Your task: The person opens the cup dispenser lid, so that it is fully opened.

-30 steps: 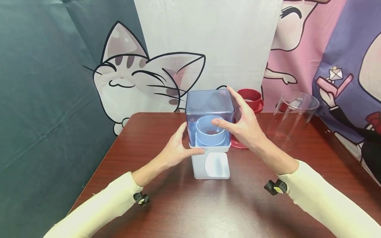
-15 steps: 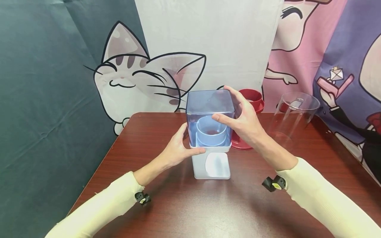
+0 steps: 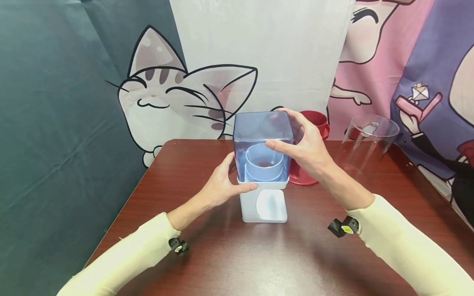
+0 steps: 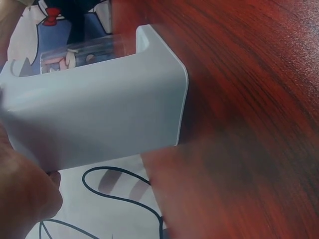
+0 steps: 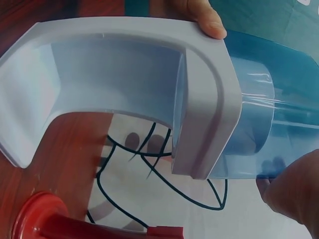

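Note:
A white C-shaped dispenser stand (image 3: pixel 249 209) is upright on the table with a see-through blue square cover (image 3: pixel 261 125) on top. A light blue ring (image 3: pixel 263 170) shows through the cover. My left hand (image 3: pixel 221 184) grips the stand's upper left side, its thumb across the front rim. With thumb in front and fingers round the back right, my right hand (image 3: pixel 312 146) holds the cover. In the right wrist view the cover's lower edge meets the stand's head (image 5: pixel 214 109). The stand's smooth back (image 4: pixel 99 114) fills much of the left wrist view.
Behind my right hand is a red stand (image 3: pixel 301 177), partly hidden. A clear open cylinder (image 3: pixel 370 148) stands to its right near the back edge. All rest on a brown wooden table (image 3: pixel 177 164), with a printed cartoon cloth (image 3: pixel 289 53) hanging behind.
My right thumb sits slightly higher on the blue cover than before. The stand, the cover and my left hand keep nearly the same places.

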The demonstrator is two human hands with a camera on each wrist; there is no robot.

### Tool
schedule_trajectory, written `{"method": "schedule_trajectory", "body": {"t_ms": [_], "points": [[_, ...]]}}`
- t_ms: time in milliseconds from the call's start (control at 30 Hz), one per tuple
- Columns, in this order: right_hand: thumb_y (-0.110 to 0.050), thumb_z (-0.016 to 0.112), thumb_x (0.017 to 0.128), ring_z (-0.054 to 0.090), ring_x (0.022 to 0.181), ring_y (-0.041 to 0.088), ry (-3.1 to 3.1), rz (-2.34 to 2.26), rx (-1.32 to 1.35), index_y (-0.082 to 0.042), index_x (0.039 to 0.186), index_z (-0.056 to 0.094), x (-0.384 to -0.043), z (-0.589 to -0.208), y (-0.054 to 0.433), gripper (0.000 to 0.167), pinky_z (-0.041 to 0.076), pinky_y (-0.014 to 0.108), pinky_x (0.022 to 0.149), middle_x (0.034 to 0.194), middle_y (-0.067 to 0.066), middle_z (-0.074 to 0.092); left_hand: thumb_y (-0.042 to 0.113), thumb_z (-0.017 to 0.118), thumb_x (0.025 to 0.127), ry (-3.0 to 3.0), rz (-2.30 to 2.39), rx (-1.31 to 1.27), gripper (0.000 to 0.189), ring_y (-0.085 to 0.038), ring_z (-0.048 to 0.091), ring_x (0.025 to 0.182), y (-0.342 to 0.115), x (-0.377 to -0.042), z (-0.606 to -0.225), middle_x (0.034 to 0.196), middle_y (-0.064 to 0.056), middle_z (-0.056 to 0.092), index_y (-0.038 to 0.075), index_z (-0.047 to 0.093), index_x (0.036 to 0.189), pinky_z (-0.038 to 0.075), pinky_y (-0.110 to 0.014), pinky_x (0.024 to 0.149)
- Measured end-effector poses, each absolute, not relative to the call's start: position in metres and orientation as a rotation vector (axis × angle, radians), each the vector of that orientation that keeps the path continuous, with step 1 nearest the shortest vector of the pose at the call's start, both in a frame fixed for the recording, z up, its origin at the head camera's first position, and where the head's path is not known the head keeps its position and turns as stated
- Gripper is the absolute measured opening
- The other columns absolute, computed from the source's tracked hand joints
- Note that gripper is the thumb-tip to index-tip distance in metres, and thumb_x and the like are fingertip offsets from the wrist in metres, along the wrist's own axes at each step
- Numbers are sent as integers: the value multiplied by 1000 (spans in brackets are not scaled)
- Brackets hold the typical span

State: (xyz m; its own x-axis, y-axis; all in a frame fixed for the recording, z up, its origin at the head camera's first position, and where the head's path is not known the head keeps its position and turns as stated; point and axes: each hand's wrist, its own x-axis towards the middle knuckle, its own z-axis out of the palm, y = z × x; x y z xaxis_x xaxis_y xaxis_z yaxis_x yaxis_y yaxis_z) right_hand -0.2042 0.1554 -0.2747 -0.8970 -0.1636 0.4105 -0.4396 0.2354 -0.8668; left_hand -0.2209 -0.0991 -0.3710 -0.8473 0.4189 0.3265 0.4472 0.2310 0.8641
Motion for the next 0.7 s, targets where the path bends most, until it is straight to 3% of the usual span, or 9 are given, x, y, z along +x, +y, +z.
{"method": "schedule_trajectory", "body": {"t_ms": [433, 700], "points": [[-15, 84, 87, 57, 133, 19, -2249, 1691, 617, -14, 157, 47, -203, -274, 157, 79, 51, 47, 111, 144, 1, 60, 19, 98, 77, -2435, -1689, -875, 93, -19, 62, 128, -97, -222, -370, 135, -5, 66, 12, 46, 153, 46, -40, 116], [-24, 84, 89, 58, 135, 22, -2300, 1665, 540, -17, 156, 49, -202, -271, 157, 76, 47, 50, 115, 145, 3, 60, 17, 97, 77, -2415, -1728, -916, 90, -18, 63, 125, -98, -225, -369, 134, -2, 65, 13, 47, 152, 47, -38, 114]]}}
